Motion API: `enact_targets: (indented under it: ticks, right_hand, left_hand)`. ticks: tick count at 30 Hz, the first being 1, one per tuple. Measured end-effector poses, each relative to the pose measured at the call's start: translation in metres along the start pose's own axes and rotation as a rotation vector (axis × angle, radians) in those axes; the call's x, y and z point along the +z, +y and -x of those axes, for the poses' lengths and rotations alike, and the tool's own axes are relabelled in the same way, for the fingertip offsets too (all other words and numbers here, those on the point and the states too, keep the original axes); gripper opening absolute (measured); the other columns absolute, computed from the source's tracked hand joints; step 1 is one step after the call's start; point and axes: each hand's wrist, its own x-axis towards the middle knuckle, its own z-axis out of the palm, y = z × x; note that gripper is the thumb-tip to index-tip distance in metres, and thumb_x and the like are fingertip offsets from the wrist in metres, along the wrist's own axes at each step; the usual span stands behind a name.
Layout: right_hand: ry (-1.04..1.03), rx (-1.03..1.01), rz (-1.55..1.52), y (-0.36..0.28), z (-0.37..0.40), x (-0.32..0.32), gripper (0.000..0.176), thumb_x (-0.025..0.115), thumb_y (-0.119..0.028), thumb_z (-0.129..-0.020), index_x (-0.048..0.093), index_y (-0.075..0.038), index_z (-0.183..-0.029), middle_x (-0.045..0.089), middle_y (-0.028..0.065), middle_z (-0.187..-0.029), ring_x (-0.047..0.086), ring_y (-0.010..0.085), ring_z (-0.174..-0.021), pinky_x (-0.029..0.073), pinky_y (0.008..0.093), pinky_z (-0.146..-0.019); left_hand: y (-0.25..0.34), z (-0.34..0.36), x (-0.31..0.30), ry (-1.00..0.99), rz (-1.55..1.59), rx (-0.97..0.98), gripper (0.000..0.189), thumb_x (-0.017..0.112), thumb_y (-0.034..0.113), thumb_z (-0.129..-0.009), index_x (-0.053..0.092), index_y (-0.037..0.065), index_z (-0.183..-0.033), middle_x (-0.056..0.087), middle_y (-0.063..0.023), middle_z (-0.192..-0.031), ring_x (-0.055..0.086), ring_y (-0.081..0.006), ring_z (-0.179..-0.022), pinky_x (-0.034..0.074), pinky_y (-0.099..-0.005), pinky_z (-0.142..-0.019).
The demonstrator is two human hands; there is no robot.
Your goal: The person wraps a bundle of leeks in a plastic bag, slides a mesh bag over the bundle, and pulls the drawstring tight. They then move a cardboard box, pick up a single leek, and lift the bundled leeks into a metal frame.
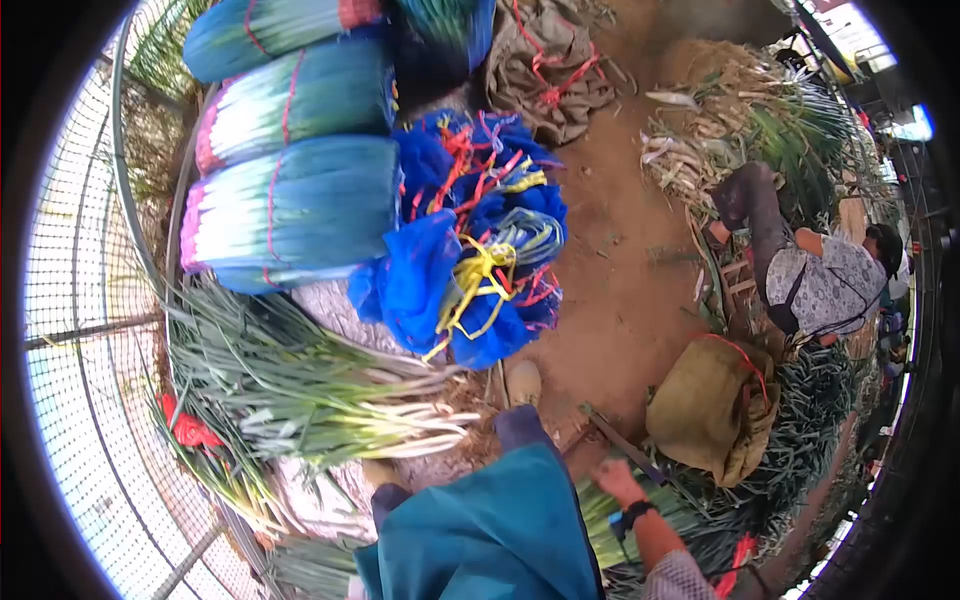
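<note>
My right hand [620,482], with a dark watch [632,514] on its wrist, reaches in from the lower right. It is just above a pile of green onions [655,520] and close to a dark, flat strip [625,445] that looks like a blade or slat. Its fingers are too small and blurred to tell whether they grip anything. My left hand is out of view. A teal apron [490,530] covers my lap. Loose green onions [320,380] with white stems lie in a heap to the left.
Bagged onion bundles [290,205] are stacked at upper left, beside blue netting [410,270] with coloured ties. A brown sack [550,75] lies at the top. An olive sack [710,405] rests at right near a seated person [825,280]. Mesh netting [75,280] borders the left.
</note>
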Motion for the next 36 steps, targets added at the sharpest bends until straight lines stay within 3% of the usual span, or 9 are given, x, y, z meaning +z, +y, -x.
enact_targets:
  ticks: [3, 7, 15, 18, 23, 25, 29, 33, 36]
  right_hand:
    - [-0.165, 0.505, -0.763, 0.016, -0.036, -0.107, 0.015, 0.067, -0.013, -0.087, 0.069, 0.002, -0.09, 0.067, 0.0096, -0.075, 0.066, 0.0173, -0.065, 0.055, 0.0338, -0.056]
    - [-0.216, 0.615, -0.768, 0.042, -0.061, -0.153, 0.015, 0.064, -0.01, -0.092, 0.067, 0.002, -0.099, 0.067, 0.008, -0.076, 0.066, 0.0172, -0.064, 0.056, 0.0331, -0.056]
    - [-0.271, -0.022, -0.299, -0.012, -0.061, -0.144, 0.017, 0.068, -0.014, -0.09, 0.069, 0.003, -0.094, 0.069, 0.0087, -0.073, 0.068, 0.0165, -0.066, 0.054, 0.0319, -0.059]
    - [-0.356, 0.239, -0.66, -0.106, -0.079, -0.171, 0.017, 0.069, -0.016, -0.09, 0.069, 0.0, -0.09, 0.067, 0.0058, -0.073, 0.066, 0.0146, -0.065, 0.052, 0.0306, -0.058]
    - [-0.323, 0.018, -0.804, -0.243, -0.189, -0.155, 0.027, 0.068, -0.027, -0.091, 0.062, -0.005, -0.076, 0.063, 0.0033, -0.07, 0.056, 0.0113, -0.06, 0.043, 0.0294, -0.054]
    - [-0.126, -0.244, -0.385, -0.306, -0.262, -0.141, 0.04, 0.075, -0.036, -0.087, 0.057, -0.001, -0.083, 0.065, 0.0111, -0.081, 0.059, 0.0175, -0.077, 0.047, 0.0363, -0.067]
    - [-0.039, -0.181, -0.959, -0.399, -0.395, -0.091, 0.079, 0.084, -0.034, -0.077, 0.05, 0.012, -0.131, 0.065, 0.0229, -0.124, 0.061, 0.0334, -0.116, 0.045, 0.0375, -0.1]
    - [-0.186, -0.204, -0.992, -0.376, -0.454, -0.103, 0.038, 0.077, -0.024, -0.081, 0.07, 0.004, -0.106, 0.071, 0.0133, -0.101, 0.068, 0.024, -0.089, 0.052, 0.0363, -0.081]
    - [-0.049, -0.668, -0.564, -0.32, -0.392, -0.19, 0.024, 0.069, -0.01, -0.087, 0.07, -0.002, -0.11, 0.069, 0.0154, -0.114, 0.066, 0.0274, -0.105, 0.052, 0.0378, -0.091]
  left_hand:
    - [0.012, 0.045, 0.048, -0.038, 0.124, -0.026, 0.027, 0.058, 0.023, -0.094, 0.068, 0.001, -0.105, 0.069, -0.0143, -0.087, 0.068, -0.0248, -0.076, 0.056, -0.0385, -0.069]
    - [0.023, 0.075, 0.091, -0.075, 0.294, -0.075, 0.025, 0.058, 0.018, -0.096, 0.065, -0.002, -0.11, 0.068, -0.0135, -0.085, 0.068, -0.0232, -0.073, 0.057, -0.0359, -0.065]
    - [0.036, 0.095, 0.146, -0.048, 0.602, -0.058, 0.028, 0.059, 0.021, -0.096, 0.069, -0.003, -0.106, 0.071, -0.0106, -0.088, 0.067, -0.0159, -0.072, 0.056, -0.0306, -0.064]
    - [0.026, 0.1, 0.151, -0.082, 0.612, -0.049, 0.026, 0.059, 0.021, -0.096, 0.07, -0.002, -0.1, 0.069, -0.0078, -0.084, 0.066, -0.0144, -0.071, 0.056, -0.0309, -0.064]
    - [-0.014, 0.11, 0.163, 0.039, 0.793, -0.185, 0.03, 0.058, 0.024, -0.097, 0.066, -0.001, -0.112, 0.072, -0.0118, -0.092, 0.071, -0.0205, -0.076, 0.057, -0.032, -0.064]
    - [-0.021, 0.12, 0.177, 0.065, 0.829, -0.234, 0.034, 0.058, 0.025, -0.098, 0.064, -0.002, -0.118, 0.071, -0.0131, -0.096, 0.071, -0.0225, -0.078, 0.057, -0.0323, -0.065]
    - [0.03, 0.14, 0.213, 0.088, 0.803, -0.33, 0.033, 0.058, 0.022, -0.098, 0.064, -0.004, -0.117, 0.071, -0.0121, -0.094, 0.07, -0.0197, -0.078, 0.057, -0.0312, -0.068]
    - [0.124, 0.139, 0.23, 0.191, 0.454, -0.113, 0.029, 0.062, 0.018, -0.094, 0.067, -0.003, -0.113, 0.073, -0.0161, -0.088, 0.072, -0.021, -0.081, 0.056, -0.0348, -0.073]
    - [0.208, 0.1, 0.223, 0.286, 0.302, 0.201, 0.029, 0.062, 0.018, -0.095, 0.066, -0.002, -0.115, 0.072, -0.0177, -0.093, 0.072, -0.0229, -0.083, 0.056, -0.0361, -0.075]
